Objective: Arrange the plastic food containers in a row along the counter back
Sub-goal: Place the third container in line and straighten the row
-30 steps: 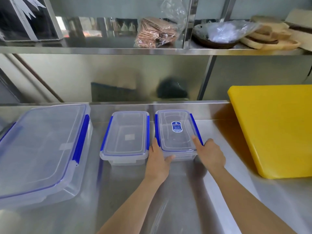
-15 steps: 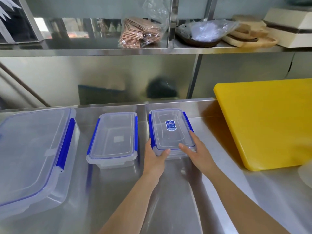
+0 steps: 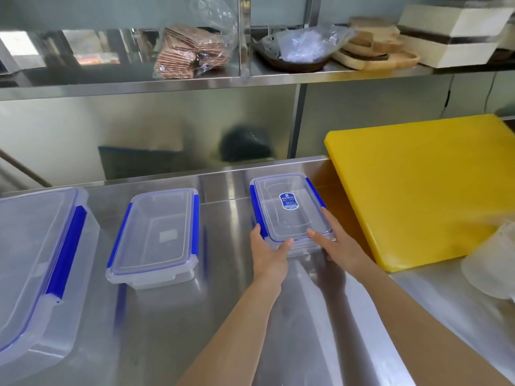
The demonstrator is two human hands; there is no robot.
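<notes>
Three clear, blue-clipped plastic containers sit along the steel table's (image 3: 167, 330) back. Both hands' fingers clasp the labelled right container (image 3: 289, 211): left hand (image 3: 269, 250), right hand (image 3: 338, 245). The middle container (image 3: 156, 235) and large left container (image 3: 36, 257) look placed; likely only final alignment remains.

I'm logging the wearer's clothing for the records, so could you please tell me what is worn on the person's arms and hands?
Nothing is worn: the left hand and right hand are bare, with no gloves, rings, watch or bracelets visible. Both forearms are uncovered too; no sleeve shows anywhere up to the frame's lower edge.

Left hand (image 3: 267, 249) and right hand (image 3: 338, 244) grip the labelled container (image 3: 289, 211) on the steel counter (image 3: 223, 316), beside the yellow board (image 3: 423, 188).
</notes>
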